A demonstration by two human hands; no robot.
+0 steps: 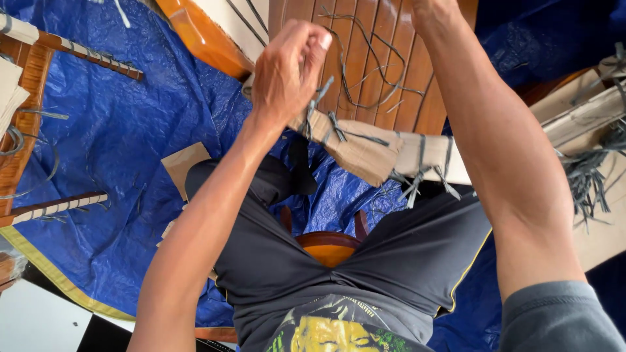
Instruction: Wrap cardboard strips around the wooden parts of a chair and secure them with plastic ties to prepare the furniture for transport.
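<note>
My left hand (285, 68) is closed in a fist, pinching a thin dark strip (319, 98) that ties cardboard wrapping (365, 150) around a long wooden piece lying across my lap. My right hand (430, 10) reaches up past the top edge of the view, mostly cut off, over a slatted wooden panel (372, 58); what it holds is hidden. More dark ties (417, 179) are knotted along the wrapped piece. I sit on a small wooden stool (326, 246).
A blue tarp (130, 163) covers the floor. Wooden furniture parts wrapped in cardboard lie at the left (59, 207) and right (580, 111). A bundle of loose dark strips (587, 182) hangs at the right. A cardboard scrap (182, 166) lies by my left knee.
</note>
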